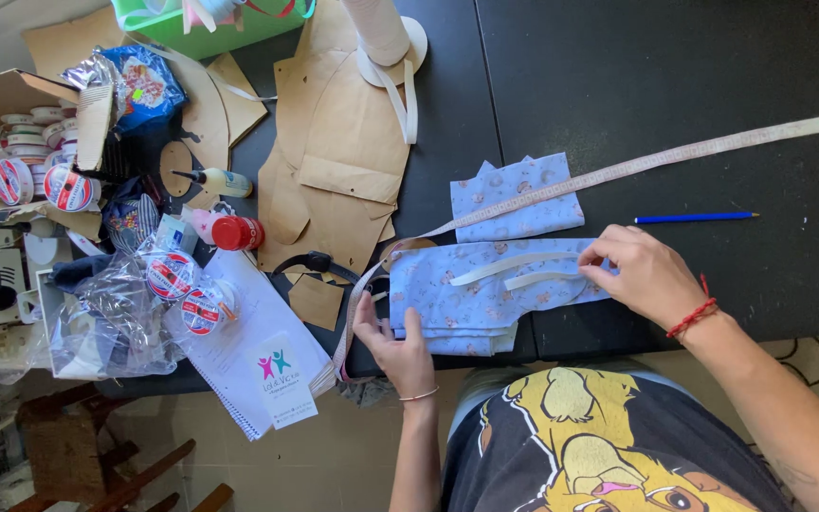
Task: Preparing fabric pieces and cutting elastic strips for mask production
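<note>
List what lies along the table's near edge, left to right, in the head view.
Plastic bags → notebook → left hand → blue fabric → right hand

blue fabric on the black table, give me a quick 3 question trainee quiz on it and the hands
1. True or false: the right hand rests on the folded blue fabric.
2. What lies just beyond the right hand on the black table? A) scissors B) blue pencil C) stapler
3. Fill in: the left hand presses the fabric's near ____ corner.

Key
1. True: its fingers sit on the fabric's right end, by the white strips.
2. B
3. Left, beside the measuring tape.
</note>
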